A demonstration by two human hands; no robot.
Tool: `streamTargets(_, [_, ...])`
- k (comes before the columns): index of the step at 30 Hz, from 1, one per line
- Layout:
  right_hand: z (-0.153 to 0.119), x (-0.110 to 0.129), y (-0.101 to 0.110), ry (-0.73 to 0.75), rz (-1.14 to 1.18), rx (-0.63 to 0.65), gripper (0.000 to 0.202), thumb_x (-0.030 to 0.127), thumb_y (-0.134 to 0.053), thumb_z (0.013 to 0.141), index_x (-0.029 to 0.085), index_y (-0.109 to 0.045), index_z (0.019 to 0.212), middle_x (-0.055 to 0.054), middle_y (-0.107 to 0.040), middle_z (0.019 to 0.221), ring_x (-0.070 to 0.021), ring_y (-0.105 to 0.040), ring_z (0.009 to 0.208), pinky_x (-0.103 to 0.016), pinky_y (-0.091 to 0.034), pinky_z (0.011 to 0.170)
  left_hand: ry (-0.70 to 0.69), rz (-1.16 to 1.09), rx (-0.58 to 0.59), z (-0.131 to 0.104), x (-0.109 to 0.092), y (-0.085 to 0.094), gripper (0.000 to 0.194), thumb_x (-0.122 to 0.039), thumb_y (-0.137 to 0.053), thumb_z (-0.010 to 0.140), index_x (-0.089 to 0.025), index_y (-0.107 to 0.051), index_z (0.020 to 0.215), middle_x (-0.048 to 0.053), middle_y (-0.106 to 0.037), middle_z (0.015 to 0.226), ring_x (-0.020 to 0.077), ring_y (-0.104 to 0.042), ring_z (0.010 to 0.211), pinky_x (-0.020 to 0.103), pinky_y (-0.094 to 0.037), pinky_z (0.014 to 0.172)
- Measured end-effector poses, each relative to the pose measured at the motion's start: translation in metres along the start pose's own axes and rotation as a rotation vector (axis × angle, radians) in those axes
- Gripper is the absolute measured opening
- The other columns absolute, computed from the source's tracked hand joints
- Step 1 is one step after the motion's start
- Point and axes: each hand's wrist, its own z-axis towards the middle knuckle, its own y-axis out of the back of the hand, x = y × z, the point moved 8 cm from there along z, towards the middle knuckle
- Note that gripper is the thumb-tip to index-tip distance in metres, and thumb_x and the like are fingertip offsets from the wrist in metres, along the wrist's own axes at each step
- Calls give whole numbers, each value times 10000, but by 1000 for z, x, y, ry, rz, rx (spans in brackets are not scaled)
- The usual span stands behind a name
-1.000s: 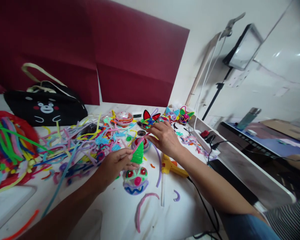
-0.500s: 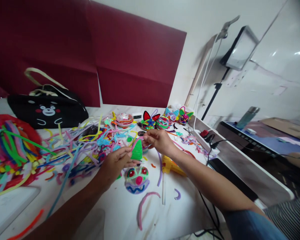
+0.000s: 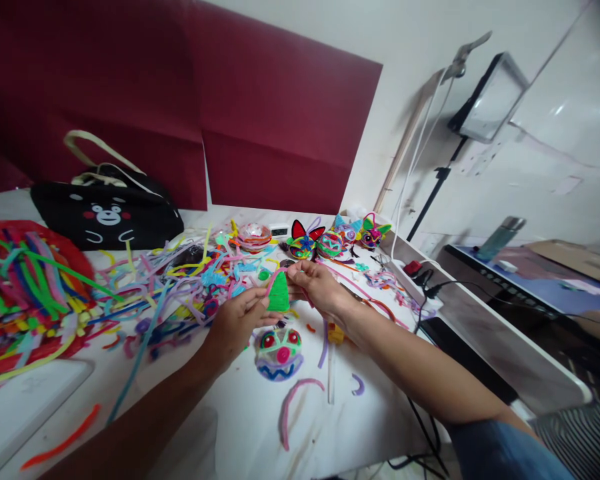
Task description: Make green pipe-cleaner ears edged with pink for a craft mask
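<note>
Between the fingers of my left hand (image 3: 236, 325) is a green ear-shaped piece (image 3: 279, 295) that looks made of pipe cleaner. A pink pipe cleaner (image 3: 271, 278) runs along its left edge up to the tip. My right hand (image 3: 320, 288) pinches the pink pipe cleaner near the tip, its fingers partly behind the green piece. Just below my hands lies a round face ornament (image 3: 282, 355) with red eyes, a pink nose and a blue zigzag mouth. The yellow glue gun (image 3: 335, 333) is mostly hidden under my right forearm.
Tangled pipe cleaners (image 3: 180, 293) and a red bag of them (image 3: 35, 287) spread to the left. Finished animal ornaments (image 3: 305, 245) stand at the back. A curved pink strip (image 3: 289, 407) lies in front. Beside my right arm are a power strip (image 3: 414, 287) and cables.
My right hand has come down and closer against the green piece. The pink pipe cleaner now follows the edge to the tip. The whole view has shifted slightly.
</note>
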Motion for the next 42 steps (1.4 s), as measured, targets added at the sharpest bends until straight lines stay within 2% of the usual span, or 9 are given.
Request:
streamTargets(4, [-3, 10, -1, 82, -122, 49, 465, 567, -764, 608, 180, -570, 778, 38, -572, 626, -106, -568, 573, -277, -485, 637, 22, -11, 13, 1, 1, -1, 188, -292, -609, 797, -186, -590, 952, -37, -685, 696, 194, -740, 730, 293, -608, 714])
streamTargets(8, [-4, 23, 6, 204, -270, 39, 432, 574, -733, 641, 164, -621, 716, 28, -565, 615, -104, -531, 584, -258, -445, 621, 54, -27, 5, 0, 2, -2, 232, -276, -657, 747, -174, -582, 942, -33, -692, 684, 192, -739, 712, 289, -603, 711])
streamTargets(17, [-8, 33, 4, 209, -380, 94, 372, 446, -770, 628, 134, -683, 810, 15, -620, 639, -88, -516, 544, -231, -433, 542, 63, -29, 62, -3, -3, -9, 377, -375, -754, 637, -143, -629, 906, 21, -727, 684, 223, -735, 694, 296, -590, 666])
streamTargets(21, [-10, 41, 10, 242, -450, 51, 295, 366, -765, 645, 132, -696, 813, 17, -625, 644, -72, -495, 521, -214, -407, 510, 85, -122, 99, -6, -9, -12, 347, -376, -733, 699, -137, -628, 928, 36, -732, 723, 215, -736, 703, 273, -581, 654])
streamTargets(25, [-14, 49, 17, 244, -438, -5, 264, 319, -775, 627, 138, -684, 797, 27, -613, 611, -81, -516, 502, -218, -411, 497, 115, -244, 121, -5, -11, -10, 324, -394, -651, 788, -123, -599, 956, 77, -730, 675, 217, -732, 677, 281, -580, 638])
streamTargets(30, [-19, 49, 18, 267, -416, -41, 246, 337, -743, 668, 144, -669, 800, 21, -612, 610, -94, -537, 520, -232, -429, 522, 82, -158, 154, -7, -7, -12, 324, -290, -739, 728, -137, -583, 968, 52, -736, 752, 187, -727, 732, 248, -577, 656])
streamTargets(35, [-24, 48, 15, 329, -422, -45, 278, 375, -719, 706, 147, -667, 855, 8, -620, 653, -101, -540, 561, -234, -435, 540, 72, -91, 95, -5, -5, -10, 275, -273, -733, 716, -137, -574, 896, 41, -713, 640, 172, -708, 616, 243, -568, 573])
streamTargets(38, [-30, 61, 29, 386, -465, -130, 274, 390, -709, 714, 148, -679, 839, 4, -618, 646, -96, -509, 545, -229, -409, 516, 52, -86, 38, 0, -7, -3, 263, -252, -732, 697, -150, -561, 869, 11, -689, 605, 168, -702, 597, 231, -557, 535])
streamTargets(42, [-42, 75, 69, 413, -605, -270, 257, 391, -681, 735, 144, -681, 802, -8, -634, 645, -103, -511, 558, -223, -392, 509, 29, -99, -73, 5, -11, 11, 289, -237, -747, 657, -157, -549, 852, -5, -679, 610, 164, -700, 599, 223, -555, 523])
